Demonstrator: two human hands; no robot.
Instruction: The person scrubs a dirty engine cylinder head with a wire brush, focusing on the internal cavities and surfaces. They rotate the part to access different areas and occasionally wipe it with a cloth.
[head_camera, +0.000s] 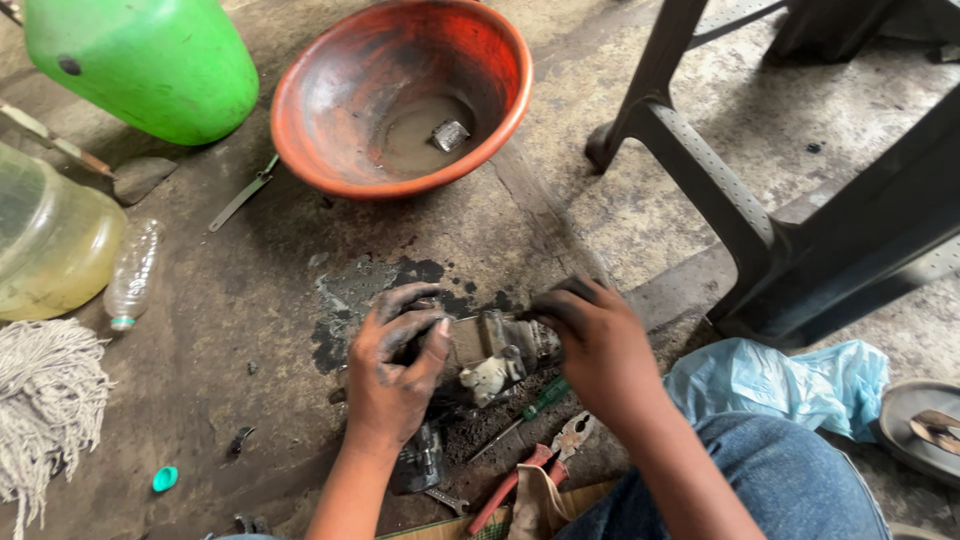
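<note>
Both hands close on a grimy grey metal engine part (490, 355) resting on the oil-stained concrete floor: the left hand (392, 372) wraps its blackened fingers over the part's left end, and the right hand (598, 345) clamps its right end. Just beneath lie a green-handled screwdriver (535, 403) and red-handled pliers (530, 468). Farther up the floor sits a round orange plastic basin (330, 110) holding murky liquid and a small metal piece (450, 134). A green plastic container (150, 65) stands towards the floor's upper left, and a crumpled blue plastic bag (775, 380) lies to the right.
</note>
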